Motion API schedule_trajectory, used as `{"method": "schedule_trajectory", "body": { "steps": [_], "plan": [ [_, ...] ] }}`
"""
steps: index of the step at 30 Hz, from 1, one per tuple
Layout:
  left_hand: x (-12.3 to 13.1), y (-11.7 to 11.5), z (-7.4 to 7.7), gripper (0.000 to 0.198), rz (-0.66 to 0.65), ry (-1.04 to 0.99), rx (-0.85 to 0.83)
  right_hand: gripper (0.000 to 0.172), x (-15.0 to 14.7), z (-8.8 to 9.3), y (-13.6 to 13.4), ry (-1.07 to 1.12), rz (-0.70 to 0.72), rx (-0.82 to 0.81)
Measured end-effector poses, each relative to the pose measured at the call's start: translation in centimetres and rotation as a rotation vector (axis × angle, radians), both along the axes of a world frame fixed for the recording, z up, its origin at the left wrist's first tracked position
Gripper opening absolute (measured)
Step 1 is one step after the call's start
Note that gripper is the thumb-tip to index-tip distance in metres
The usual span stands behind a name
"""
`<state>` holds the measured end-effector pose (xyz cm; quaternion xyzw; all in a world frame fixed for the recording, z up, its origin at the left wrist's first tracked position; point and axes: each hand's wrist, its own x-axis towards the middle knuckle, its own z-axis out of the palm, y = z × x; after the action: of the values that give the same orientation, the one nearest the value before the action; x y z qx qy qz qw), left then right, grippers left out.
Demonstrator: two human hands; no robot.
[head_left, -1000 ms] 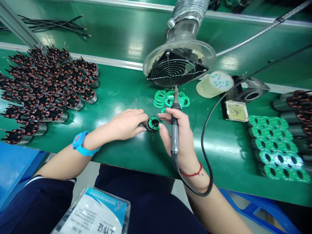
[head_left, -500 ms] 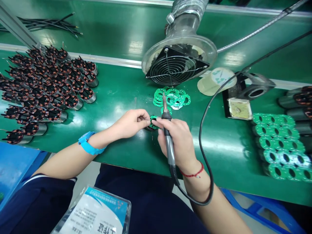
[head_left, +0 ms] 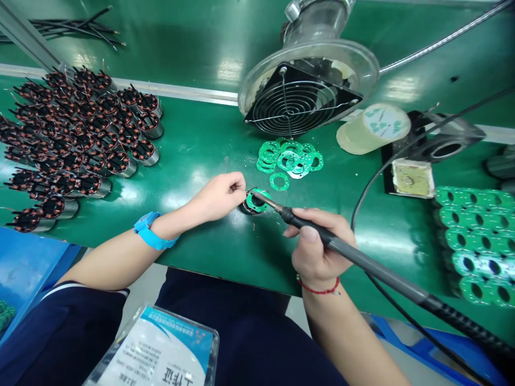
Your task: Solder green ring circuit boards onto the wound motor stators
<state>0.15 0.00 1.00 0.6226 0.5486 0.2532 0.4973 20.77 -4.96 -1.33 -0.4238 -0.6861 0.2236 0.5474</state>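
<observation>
Grips soldering iron (head_left: 374, 266) in closed right hand (head_left: 316, 260), aiming its long axis leftward and away over ring-topped coil (head_left: 256, 207) on bench (head_left: 225, 246), between hands but nearer tightly curled left hand (head_left: 219, 198), with hold there unclear.

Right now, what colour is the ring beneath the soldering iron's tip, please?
The ring is green, clearest in the head view.

Soldering iron (head_left: 374, 266) now aslant, tip at the green ring (head_left: 251, 203)
</observation>
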Motion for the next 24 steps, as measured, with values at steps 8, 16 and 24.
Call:
{"method": "schedule_trajectory", "body": {
  "steps": [8, 16, 24],
  "plan": [
    [0.1, 0.0, 0.0, 0.012, -0.022, 0.022, 0.003, 0.017, -0.1, 0.5, 0.2, 0.006, 0.020, -0.024],
    [0.4, 0.1, 0.5, 0.014, -0.025, 0.062, 0.031, 0.032, -0.7, 0.6, 0.3, -0.014, -0.009, -0.018],
    [0.5, 0.2, 0.5, 0.016, -0.025, 0.121, 0.050, 0.056, -1.7, 1.3, 2.3, -0.531, 0.284, -0.119]
  ]
}}
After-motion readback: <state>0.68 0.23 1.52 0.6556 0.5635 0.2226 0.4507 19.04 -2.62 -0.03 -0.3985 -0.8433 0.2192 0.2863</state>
